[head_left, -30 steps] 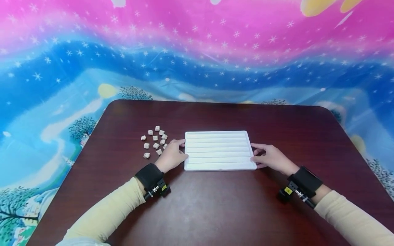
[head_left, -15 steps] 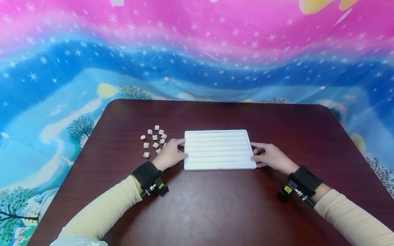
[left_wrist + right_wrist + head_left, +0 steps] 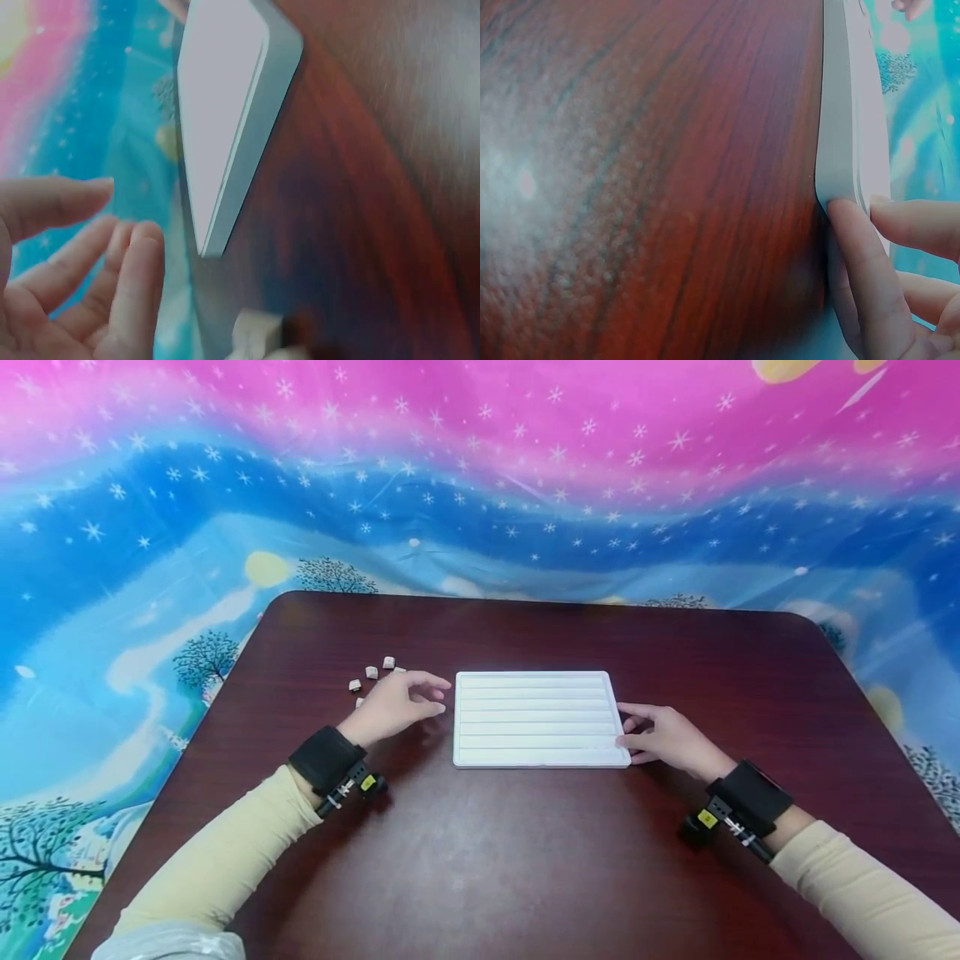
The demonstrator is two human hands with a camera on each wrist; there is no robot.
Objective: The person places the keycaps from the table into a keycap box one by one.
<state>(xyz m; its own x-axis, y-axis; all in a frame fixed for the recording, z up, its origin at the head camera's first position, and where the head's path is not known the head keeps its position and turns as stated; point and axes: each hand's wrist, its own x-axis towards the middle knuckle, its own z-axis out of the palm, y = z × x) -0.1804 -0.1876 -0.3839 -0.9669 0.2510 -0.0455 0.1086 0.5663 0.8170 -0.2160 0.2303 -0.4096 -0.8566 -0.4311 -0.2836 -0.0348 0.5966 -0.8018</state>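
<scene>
Cubes [image 3: 371,673] lie at ten o'clock from the left hand [image 3: 396,703], its fingers apart. At its three o'clock one white tray [image 3: 540,718] sits on the surface [image 3: 487,860], the right hand [image 3: 670,742] clamping fingers on its four-o'clock edge. A low leftward sweep could scatter cubes; five show, perhaps more hidden.

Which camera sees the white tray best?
The head view: it shows the tray almost whole, ridges included. The left wrist view shows it slanted and cut off; the right wrist view shows only a narrow strip, held by the right hand.
</scene>
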